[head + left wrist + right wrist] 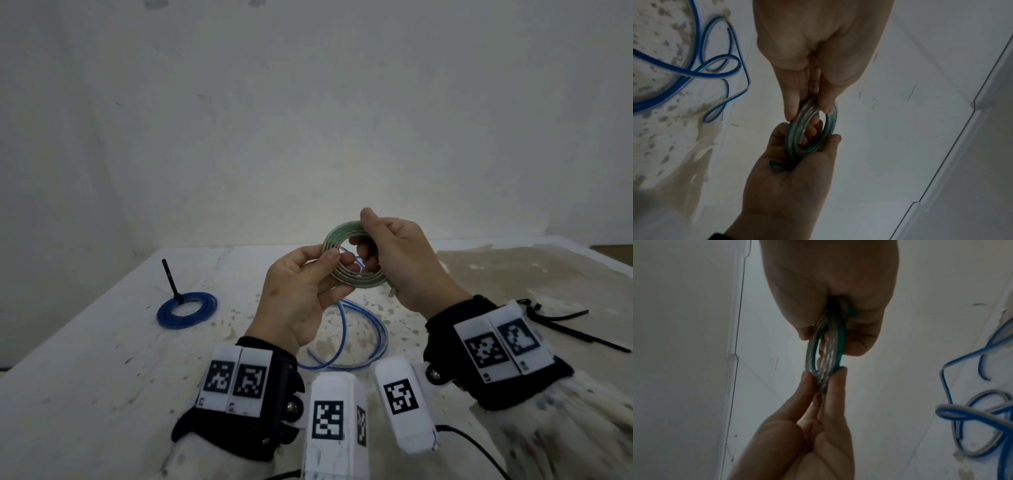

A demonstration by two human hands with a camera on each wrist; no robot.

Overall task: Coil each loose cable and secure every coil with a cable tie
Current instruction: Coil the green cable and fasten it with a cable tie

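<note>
Green coil (352, 255) hangs above the table (102, 359), pinched by left hand (301, 294) and right hand (400, 263) at opposite rims; cable ties (565, 325) lie right, probably nearer the right hand.

A stained white table (102, 359) is seen. A tied blue coil (186, 310) lies at the left, a loose blue cable (346, 339) near the middle, black cable ties (561, 325) at the right.
</note>
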